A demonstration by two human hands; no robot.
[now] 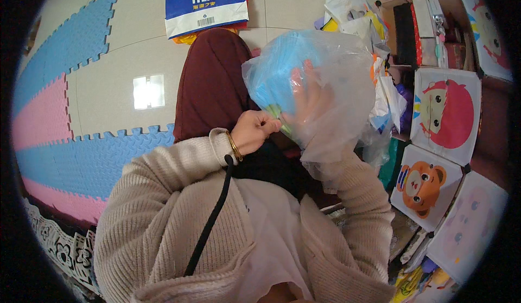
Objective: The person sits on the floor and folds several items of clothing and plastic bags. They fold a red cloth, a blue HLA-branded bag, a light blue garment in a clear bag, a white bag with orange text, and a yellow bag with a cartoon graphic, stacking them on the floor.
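A clear plastic bag [350,75] is held up above my lap, with a light-blue thin bundle [281,67] showing through it. My right hand [311,93] is seen through the film, fingers stretched against the blue bundle, and the bag drapes down over my right wrist. A green-yellow strip [276,111] lies at the bundle's lower edge. There my left hand [254,130] has thumb and forefinger pinched together at the strip. Gold bangles circle the left wrist. What exactly the blue bundle is cannot be made out.
Ahead on the tiled floor [110,120] lies a blue and white paper bag [205,8]. Crumpled plastic bags [362,14] are heaped to the right, beside cube shelves with cartoon doors [445,107]. Blue and pink foam mats [93,164] spread on the left.
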